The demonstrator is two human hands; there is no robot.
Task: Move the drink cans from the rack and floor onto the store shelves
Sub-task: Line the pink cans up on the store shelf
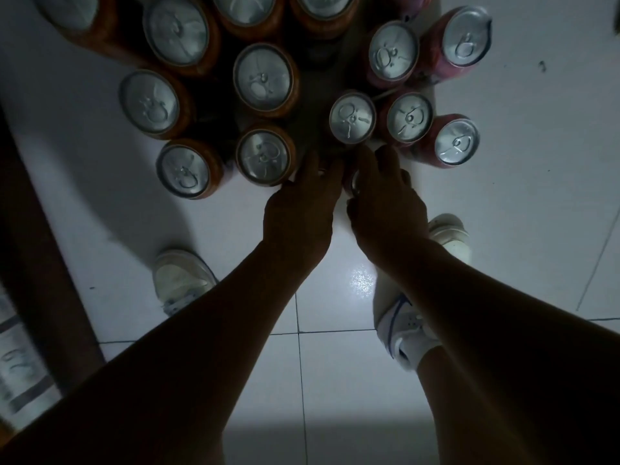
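Orange cans (261,77) and red cans (409,117) stand upright on the floor (503,229), their labels hidden from above. The right hand (385,203) curls its fingers (385,159) over the near can (353,182). Whether the left hand (302,206) grips anything cannot be told.

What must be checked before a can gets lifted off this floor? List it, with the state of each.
1. Orange cans upright: ok.
2. Red cans upright: ok.
3. Left hand grip on a can: cannot tell, fingers in shadow.
4. Right hand grip on the can under it: cannot tell.
5. Shelf space free: cannot tell, not in view.
6. Shoe apart from cans: ok.
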